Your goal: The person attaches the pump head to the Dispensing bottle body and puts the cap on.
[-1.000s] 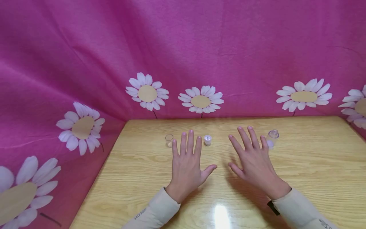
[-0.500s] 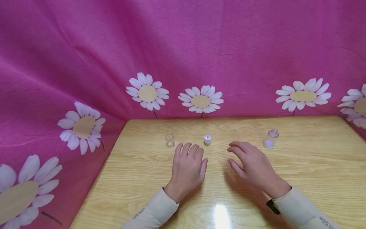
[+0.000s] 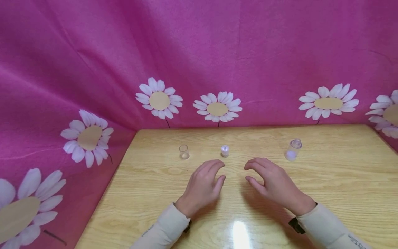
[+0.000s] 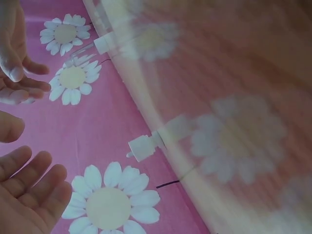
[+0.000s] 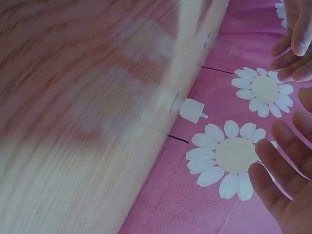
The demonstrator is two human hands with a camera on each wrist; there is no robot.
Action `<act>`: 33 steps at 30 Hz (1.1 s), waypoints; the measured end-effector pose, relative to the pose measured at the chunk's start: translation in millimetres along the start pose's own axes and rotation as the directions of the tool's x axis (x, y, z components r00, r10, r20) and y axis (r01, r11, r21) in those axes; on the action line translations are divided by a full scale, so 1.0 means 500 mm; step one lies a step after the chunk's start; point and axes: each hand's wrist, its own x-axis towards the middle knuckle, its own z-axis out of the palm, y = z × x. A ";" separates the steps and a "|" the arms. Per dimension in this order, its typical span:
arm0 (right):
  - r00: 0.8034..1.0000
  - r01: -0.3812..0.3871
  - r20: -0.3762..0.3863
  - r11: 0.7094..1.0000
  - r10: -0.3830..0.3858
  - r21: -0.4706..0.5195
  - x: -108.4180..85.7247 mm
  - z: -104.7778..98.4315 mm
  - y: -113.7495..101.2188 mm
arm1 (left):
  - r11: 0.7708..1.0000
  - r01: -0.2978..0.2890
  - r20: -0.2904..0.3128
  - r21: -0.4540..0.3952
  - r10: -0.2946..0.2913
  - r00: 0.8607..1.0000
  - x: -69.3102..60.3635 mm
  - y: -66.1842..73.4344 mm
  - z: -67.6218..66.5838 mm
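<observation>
In the head view the left hand (image 3: 201, 186) hovers over the table, fingers loosely bent and holding nothing. Facing it, the right hand (image 3: 276, 183) is bent in the same loose way, also holding nothing. A small white piece (image 3: 225, 151) stands just beyond the left fingertips; the left wrist view shows a white piece (image 4: 142, 147) with a thin tip, and the right wrist view one too (image 5: 191, 110). To the left is a clear open cup (image 3: 184, 152). A clear container with a narrower top (image 3: 293, 150) stands beyond the right hand, whitish at its bottom.
The wooden table (image 3: 149, 186) ends at a pink cloth (image 3: 264, 52) with large white flowers, which hangs behind it and along its left side. A bright reflection lies on the table's near part.
Both hands had their fingers spread straight at first; the fingers have since bent. The left hand has turned inward, its fingertips now pointing toward the right hand. The small objects stayed in place.
</observation>
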 end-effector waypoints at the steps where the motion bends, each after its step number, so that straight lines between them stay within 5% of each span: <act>1: 1.000 0.005 -0.002 1.000 -0.005 0.004 0.000 0.000 0.000 | 1.000 0.001 0.000 -0.004 -0.001 1.000 0.000 -0.001 0.000; 13: 0.999 -0.015 0.030 1.000 0.015 0.002 0.002 0.003 -0.002 | 0.990 0.085 0.002 -0.110 -0.085 0.996 -0.006 -0.015 -0.004; 33: 0.996 -0.064 0.069 0.998 0.064 -0.009 0.001 -0.003 0.002 | 0.980 0.141 0.015 -0.141 -0.140 0.990 -0.010 -0.018 -0.009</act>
